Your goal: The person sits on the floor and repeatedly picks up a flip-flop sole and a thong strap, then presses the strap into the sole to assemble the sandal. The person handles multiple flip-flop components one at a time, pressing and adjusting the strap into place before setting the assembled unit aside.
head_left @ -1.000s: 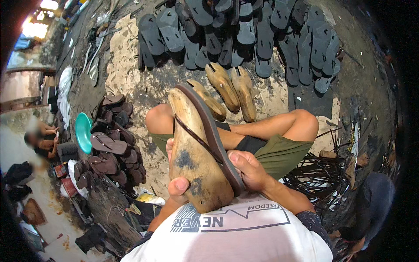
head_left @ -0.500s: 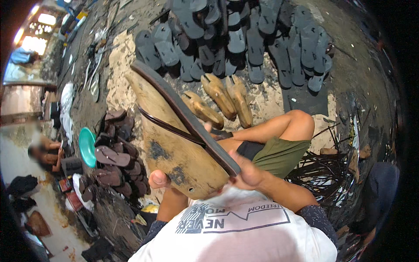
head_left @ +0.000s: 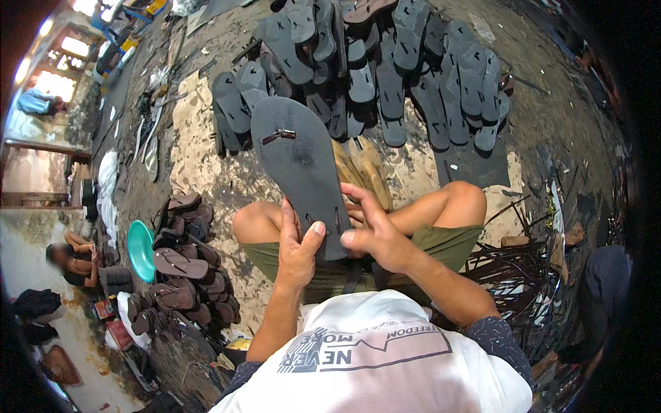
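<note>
A dark grey flip-flop (head_left: 292, 155) is held up before me, its underside facing me and its toe end pointing away. A brown strap end pokes through near the toe, and two slits show near the heel. My left hand (head_left: 299, 251) grips the heel's left edge, thumb on the sole and fingers mostly hidden behind. On the opposite edge, my right hand (head_left: 382, 237) closes around the heel, thumb near its end and forefinger along the side. Whether a wooden last is under the sole cannot be seen. Wooden shoe lasts (head_left: 372, 175) lie just beyond it, partly covered.
Many grey soles (head_left: 392, 96) are heaped on the floor ahead. Brown flip-flops (head_left: 180, 263) are piled at left beside a green basin (head_left: 140, 251). Dark strips (head_left: 509, 275) lie tangled at right. Another person (head_left: 79, 258) sits at far left.
The flip-flop and its wooden last were side-on, with the last's pale face visible. Now the flip-flop's underside faces me, and my left hand has moved onto its edge.
</note>
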A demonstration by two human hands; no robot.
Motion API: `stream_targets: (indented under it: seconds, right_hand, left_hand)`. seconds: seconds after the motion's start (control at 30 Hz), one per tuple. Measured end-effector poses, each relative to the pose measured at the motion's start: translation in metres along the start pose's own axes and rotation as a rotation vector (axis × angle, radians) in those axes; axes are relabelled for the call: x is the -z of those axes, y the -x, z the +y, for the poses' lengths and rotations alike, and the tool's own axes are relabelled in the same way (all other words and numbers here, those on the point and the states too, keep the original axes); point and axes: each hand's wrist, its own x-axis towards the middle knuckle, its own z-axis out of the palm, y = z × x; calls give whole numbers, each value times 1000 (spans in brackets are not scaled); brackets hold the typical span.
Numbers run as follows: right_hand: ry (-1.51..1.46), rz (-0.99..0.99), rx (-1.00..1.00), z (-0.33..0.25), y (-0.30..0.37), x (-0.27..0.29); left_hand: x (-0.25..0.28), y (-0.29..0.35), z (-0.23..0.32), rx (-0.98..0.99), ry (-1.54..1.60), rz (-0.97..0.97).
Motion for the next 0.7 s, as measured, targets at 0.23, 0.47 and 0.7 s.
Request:
stream_targets:
  seconds: [0.23, 0.47, 0.7]
  right_hand:
    - [350, 149, 184, 27, -17, 9]
    - [519, 170, 547, 28, -16, -26]
    - [610, 139, -3, 12, -38, -23]
  left_hand:
    - [-4, 0, 1, -50, -277, -95]
    - [-1, -11, 36, -514, -158, -50]
    - [84, -31, 37, -311, -212, 485]
